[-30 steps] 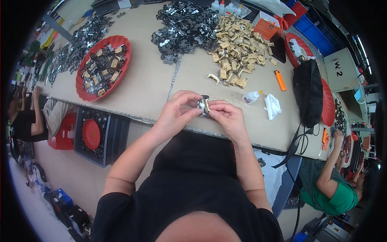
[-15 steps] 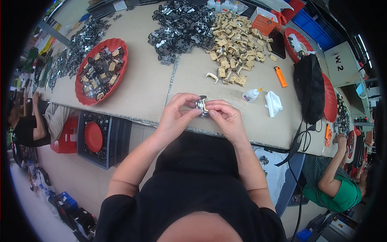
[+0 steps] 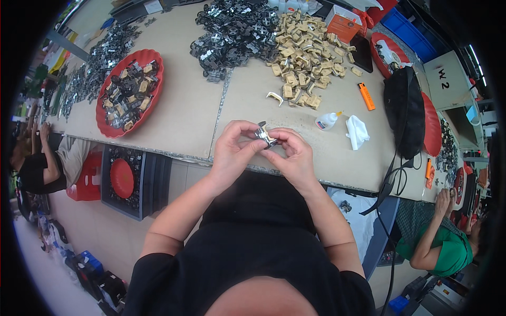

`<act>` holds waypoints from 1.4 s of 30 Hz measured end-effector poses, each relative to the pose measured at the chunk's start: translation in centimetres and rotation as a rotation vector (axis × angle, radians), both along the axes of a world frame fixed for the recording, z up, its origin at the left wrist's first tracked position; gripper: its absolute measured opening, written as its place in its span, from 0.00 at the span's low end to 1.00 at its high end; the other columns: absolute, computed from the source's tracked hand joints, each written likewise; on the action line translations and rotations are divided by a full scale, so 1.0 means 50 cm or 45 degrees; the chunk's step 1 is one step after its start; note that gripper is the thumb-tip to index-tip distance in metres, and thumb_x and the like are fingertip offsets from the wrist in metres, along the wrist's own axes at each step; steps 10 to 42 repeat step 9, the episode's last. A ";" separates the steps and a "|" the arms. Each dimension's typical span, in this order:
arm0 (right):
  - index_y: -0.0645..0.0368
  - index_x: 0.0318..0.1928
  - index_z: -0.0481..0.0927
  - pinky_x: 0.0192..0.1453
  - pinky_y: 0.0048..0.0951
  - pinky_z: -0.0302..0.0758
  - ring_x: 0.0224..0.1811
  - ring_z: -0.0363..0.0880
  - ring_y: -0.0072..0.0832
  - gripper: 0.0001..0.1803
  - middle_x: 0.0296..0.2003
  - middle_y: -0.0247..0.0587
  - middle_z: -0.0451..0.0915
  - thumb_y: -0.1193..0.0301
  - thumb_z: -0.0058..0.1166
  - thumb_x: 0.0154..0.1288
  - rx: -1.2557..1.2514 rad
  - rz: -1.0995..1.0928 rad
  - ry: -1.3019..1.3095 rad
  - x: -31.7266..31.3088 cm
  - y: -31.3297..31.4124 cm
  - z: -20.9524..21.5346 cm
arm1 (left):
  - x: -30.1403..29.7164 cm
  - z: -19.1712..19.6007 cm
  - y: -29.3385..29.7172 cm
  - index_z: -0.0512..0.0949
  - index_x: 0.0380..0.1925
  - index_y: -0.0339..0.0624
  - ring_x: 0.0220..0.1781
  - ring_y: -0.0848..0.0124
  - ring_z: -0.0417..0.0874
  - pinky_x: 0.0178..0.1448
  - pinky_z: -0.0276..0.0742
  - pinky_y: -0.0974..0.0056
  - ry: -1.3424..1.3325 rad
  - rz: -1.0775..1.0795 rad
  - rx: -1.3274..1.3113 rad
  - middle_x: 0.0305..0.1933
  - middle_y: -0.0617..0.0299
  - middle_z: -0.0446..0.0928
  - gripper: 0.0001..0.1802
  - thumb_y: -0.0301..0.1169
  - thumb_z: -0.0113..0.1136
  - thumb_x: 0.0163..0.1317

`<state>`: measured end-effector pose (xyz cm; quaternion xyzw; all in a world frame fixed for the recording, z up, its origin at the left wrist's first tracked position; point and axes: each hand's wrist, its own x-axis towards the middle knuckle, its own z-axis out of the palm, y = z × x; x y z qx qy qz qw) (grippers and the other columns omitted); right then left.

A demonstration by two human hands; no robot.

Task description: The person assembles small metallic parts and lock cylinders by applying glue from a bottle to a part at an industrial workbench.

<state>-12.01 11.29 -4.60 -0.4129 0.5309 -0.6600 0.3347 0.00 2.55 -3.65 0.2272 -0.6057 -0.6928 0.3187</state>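
Both hands are pinching a small metal part (image 3: 265, 135) over the near edge of the table (image 3: 184, 105): left hand (image 3: 234, 152) and right hand (image 3: 295, 155) are closing fingertips around it, seemingly fitting pieces together. Next likely needs careful alignment and firm pressing.

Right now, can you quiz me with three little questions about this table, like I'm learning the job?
1. True or false: both hands pinch one small metal part.
2. What colour is the lighter? A orange, B green, C white.
3. Fill in: the glue bottle lies next to a white ____.

Key: 1 true. 2 A. 3 cloth.
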 end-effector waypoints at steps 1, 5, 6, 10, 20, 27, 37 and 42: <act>0.66 0.41 0.73 0.49 0.26 0.71 0.45 0.71 0.26 0.19 0.42 0.42 0.71 0.82 0.60 0.44 0.004 -0.009 0.014 0.000 -0.001 0.002 | -0.001 -0.001 0.000 0.68 0.40 0.34 0.45 0.75 0.69 0.49 0.73 0.71 0.004 0.009 0.031 0.42 0.61 0.65 0.15 0.15 0.54 0.51; 0.66 0.40 0.73 0.49 0.26 0.71 0.44 0.71 0.26 0.19 0.42 0.41 0.71 0.82 0.60 0.44 0.006 0.005 -0.030 -0.003 0.000 -0.003 | -0.003 0.001 0.003 0.68 0.41 0.35 0.45 0.74 0.69 0.49 0.73 0.71 -0.055 0.022 -0.019 0.44 0.61 0.65 0.16 0.16 0.55 0.51; 0.65 0.40 0.73 0.49 0.26 0.71 0.44 0.71 0.26 0.19 0.42 0.41 0.71 0.82 0.60 0.44 0.015 0.002 0.001 -0.004 0.001 -0.004 | -0.001 0.002 0.003 0.68 0.41 0.35 0.45 0.74 0.69 0.49 0.73 0.71 -0.057 0.022 -0.019 0.44 0.61 0.65 0.16 0.16 0.55 0.51; 0.64 0.42 0.72 0.50 0.24 0.70 0.45 0.71 0.25 0.19 0.42 0.41 0.70 0.81 0.60 0.46 -0.005 0.034 -0.031 -0.003 -0.002 -0.010 | 0.003 0.005 0.001 0.68 0.43 0.35 0.45 0.74 0.70 0.49 0.73 0.71 -0.105 0.014 -0.161 0.46 0.60 0.64 0.16 0.16 0.54 0.52; 0.64 0.42 0.72 0.50 0.24 0.70 0.45 0.71 0.25 0.19 0.42 0.41 0.70 0.81 0.60 0.46 -0.005 0.034 -0.031 -0.003 -0.002 -0.010 | 0.003 0.005 0.001 0.68 0.43 0.35 0.45 0.74 0.70 0.49 0.73 0.71 -0.105 0.014 -0.161 0.46 0.60 0.64 0.16 0.16 0.54 0.52; 0.64 0.42 0.72 0.50 0.24 0.70 0.45 0.71 0.25 0.19 0.42 0.41 0.70 0.81 0.60 0.46 -0.005 0.034 -0.031 -0.003 -0.002 -0.010 | 0.003 0.005 0.001 0.68 0.43 0.35 0.45 0.74 0.70 0.49 0.73 0.71 -0.105 0.014 -0.161 0.46 0.60 0.64 0.16 0.16 0.54 0.52; 0.64 0.42 0.72 0.50 0.24 0.70 0.45 0.71 0.25 0.19 0.42 0.41 0.70 0.81 0.60 0.46 -0.005 0.034 -0.031 -0.003 -0.002 -0.010 | 0.003 0.005 0.001 0.68 0.43 0.35 0.45 0.74 0.70 0.49 0.73 0.71 -0.105 0.014 -0.161 0.46 0.60 0.64 0.16 0.16 0.54 0.52; 0.64 0.42 0.72 0.50 0.24 0.70 0.45 0.71 0.25 0.19 0.42 0.41 0.70 0.81 0.60 0.46 -0.005 0.034 -0.031 -0.003 -0.002 -0.010 | 0.003 0.005 0.001 0.68 0.43 0.35 0.45 0.74 0.70 0.49 0.73 0.71 -0.105 0.014 -0.161 0.46 0.60 0.64 0.16 0.16 0.54 0.52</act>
